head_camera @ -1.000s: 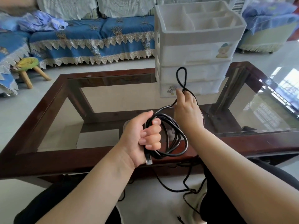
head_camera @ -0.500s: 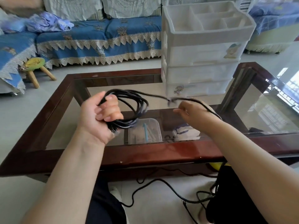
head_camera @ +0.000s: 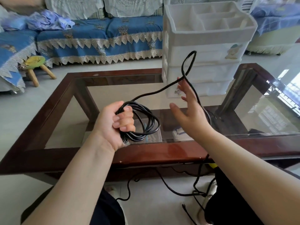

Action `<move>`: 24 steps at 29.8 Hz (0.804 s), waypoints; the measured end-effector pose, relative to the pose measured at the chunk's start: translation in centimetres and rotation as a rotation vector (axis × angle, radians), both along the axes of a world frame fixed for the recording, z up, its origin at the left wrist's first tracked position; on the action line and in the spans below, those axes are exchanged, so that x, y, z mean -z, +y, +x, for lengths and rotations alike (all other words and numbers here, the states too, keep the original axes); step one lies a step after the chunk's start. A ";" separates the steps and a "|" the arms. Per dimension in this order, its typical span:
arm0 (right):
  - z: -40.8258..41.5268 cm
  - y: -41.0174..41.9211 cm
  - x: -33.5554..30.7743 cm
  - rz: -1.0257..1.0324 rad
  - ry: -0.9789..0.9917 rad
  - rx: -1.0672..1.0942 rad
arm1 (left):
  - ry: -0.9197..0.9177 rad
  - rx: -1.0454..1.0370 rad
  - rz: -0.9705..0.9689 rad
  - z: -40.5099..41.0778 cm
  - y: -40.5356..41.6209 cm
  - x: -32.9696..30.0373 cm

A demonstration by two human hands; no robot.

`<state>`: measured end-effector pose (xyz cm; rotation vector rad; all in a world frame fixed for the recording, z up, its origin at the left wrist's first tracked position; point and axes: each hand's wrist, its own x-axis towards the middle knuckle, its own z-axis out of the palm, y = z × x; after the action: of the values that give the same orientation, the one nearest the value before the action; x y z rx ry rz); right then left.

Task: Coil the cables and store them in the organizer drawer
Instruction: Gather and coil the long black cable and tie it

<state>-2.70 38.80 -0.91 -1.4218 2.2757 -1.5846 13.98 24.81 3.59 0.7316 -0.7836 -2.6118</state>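
My left hand [head_camera: 119,122] is gripping the coiled black cable [head_camera: 146,122], fingers curled tight (1 strand looping past my right hand [head_camera: 191,111], fingers spread).

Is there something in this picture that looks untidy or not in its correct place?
Yes. Much of the black cable still lies loose and tangled on the floor under the table edge. Only part is coiled in the left hand. One loop stands in the air by the open right hand. The organizer drawers look closed.
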 end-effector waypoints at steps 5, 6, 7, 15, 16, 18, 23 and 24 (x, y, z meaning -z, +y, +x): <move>0.4 -1.3 0.5 -0.030 -0.120 0.061 | -0.084 -0.015 0.037 -0.8 0.7 1.1; 0.5 -1.6 0.3 -0.111 -0.305 0.073 | -0.110 -0.002 0.022 -0.9 0.9 1.3; 0.3 -1.7 0.2 -0.196 -0.465 0.122 | -0.137 0.021 0.001 -1.1 1.3 1.5; -2.2 -1.8 -0.3 -0.324 -0.307 0.443 | -0.229 0.239 -0.066 -2.0 3.8 2.5; -2.2 -1.8 -0.4 -0.342 -0.279 0.423 | -0.230 0.242 -0.058 -2.0 3.8 2.6; -2.1 -1.8 -0.2 -0.297 -0.183 0.388 | -0.224 0.249 -0.049 -1.9 3.7 2.7; -3.8 -1.5 0.6 0.117 0.400 0.419 | -0.180 0.254 -0.053 -1.3 3.1 2.5; -4.3 -1.3 0.6 0.189 0.436 0.386 | -0.159 0.249 -0.054 -1.1 2.7 2.3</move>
<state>-6.99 37.51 -1.54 -1.4608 3.0097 -1.1614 12.86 27.49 1.31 0.8863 -1.0487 -2.7616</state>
